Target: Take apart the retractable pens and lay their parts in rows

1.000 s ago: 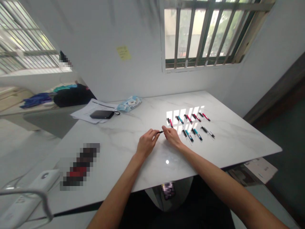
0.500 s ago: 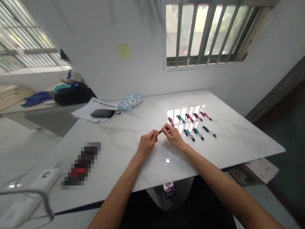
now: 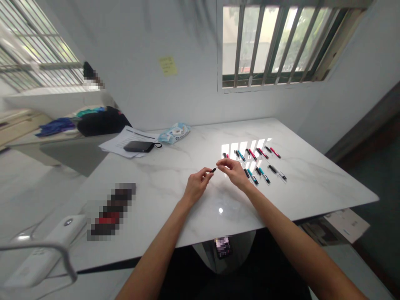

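Observation:
Above the white marbled table, my left hand (image 3: 197, 183) pinches a short black pen part (image 3: 213, 170) between thumb and fingertips. My right hand (image 3: 233, 171) is closed in a pinch just to its right, on something thin and pale at the black part's end, too small to name. Beyond and right of my hands lie pens in two rows, black parts beside coloured ones: a teal pen (image 3: 240, 155), a red pen (image 3: 252, 154), another teal pen (image 3: 264, 175) and a clear pen (image 3: 278, 172) among several. My right hand partly covers the nearest ones.
At the back left a black pouch-like object (image 3: 139, 146) with a loop rests on papers (image 3: 117, 139), near a blue and white packet (image 3: 175, 133). A blurred-out dark object (image 3: 114, 212) lies left. A white power strip (image 3: 46, 250) stands near the left edge.
My right hand has drawn slightly away from the black part, and a thin pale piece shows between the hands. The view has shifted a little.

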`<state>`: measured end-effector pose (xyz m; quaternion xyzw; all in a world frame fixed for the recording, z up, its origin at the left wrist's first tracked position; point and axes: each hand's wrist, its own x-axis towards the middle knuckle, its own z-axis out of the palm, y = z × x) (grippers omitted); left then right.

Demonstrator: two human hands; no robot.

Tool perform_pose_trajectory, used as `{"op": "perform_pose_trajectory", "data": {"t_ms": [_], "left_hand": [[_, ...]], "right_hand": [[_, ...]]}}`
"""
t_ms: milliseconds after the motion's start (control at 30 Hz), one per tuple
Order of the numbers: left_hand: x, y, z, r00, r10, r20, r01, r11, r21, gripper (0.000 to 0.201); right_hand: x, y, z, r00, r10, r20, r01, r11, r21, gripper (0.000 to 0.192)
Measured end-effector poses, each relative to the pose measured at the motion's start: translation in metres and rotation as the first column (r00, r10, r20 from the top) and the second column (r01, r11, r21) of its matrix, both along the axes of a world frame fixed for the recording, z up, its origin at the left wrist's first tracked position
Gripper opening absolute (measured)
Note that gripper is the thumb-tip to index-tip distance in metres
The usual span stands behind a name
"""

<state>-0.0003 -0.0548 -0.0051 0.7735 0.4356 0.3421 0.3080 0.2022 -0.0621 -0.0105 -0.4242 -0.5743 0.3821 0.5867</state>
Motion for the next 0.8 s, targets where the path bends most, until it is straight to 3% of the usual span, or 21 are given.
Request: {"op": "perform_pose_trajectory", "data": {"t_ms": [100, 167, 267, 367, 600, 800], "left_hand": [[-0.002, 0.001, 0.000, 0.999, -0.007, -0.042, 0.006, 1.000, -0.008, 0.045], [-0.002, 0.001, 0.000, 0.998, 0.008, -0.064, -0.008, 1.000, 0.014, 0.046], [0.000, 0.000, 0.000, 0.996, 0.025, -0.084, -0.022, 0.999, 0.041, 0.044], [0.001, 0.000, 0.000, 0.996, 0.009, -0.085, -0.005, 0.999, 0.047, 0.043], [0.002, 0.000, 0.000, 0.998, 0.007, -0.060, -0.003, 0.998, 0.063, 0.038], [0.000, 0.004, -0.006, 0.997, -0.045, 0.056, 0.042, 0.997, 0.058, 0.043]], "right_hand": [[0.016, 0.001, 0.004, 0.993, -0.105, 0.058, 0.103, 0.994, 0.028, 0.025], [0.029, -0.001, 0.005, 0.954, -0.219, 0.203, 0.213, 0.976, 0.053, 0.021], [0.047, -0.008, 0.004, 0.804, -0.303, 0.511, 0.300, 0.949, 0.091, 0.015], [0.054, -0.016, -0.001, 0.677, -0.265, 0.687, 0.291, 0.953, 0.080, 0.016], [0.046, -0.015, -0.009, 0.625, -0.149, 0.766, 0.229, 0.973, 0.003, 0.024], [0.047, -0.015, -0.014, 0.615, -0.150, 0.774, 0.240, 0.971, -0.002, 0.021]]}}
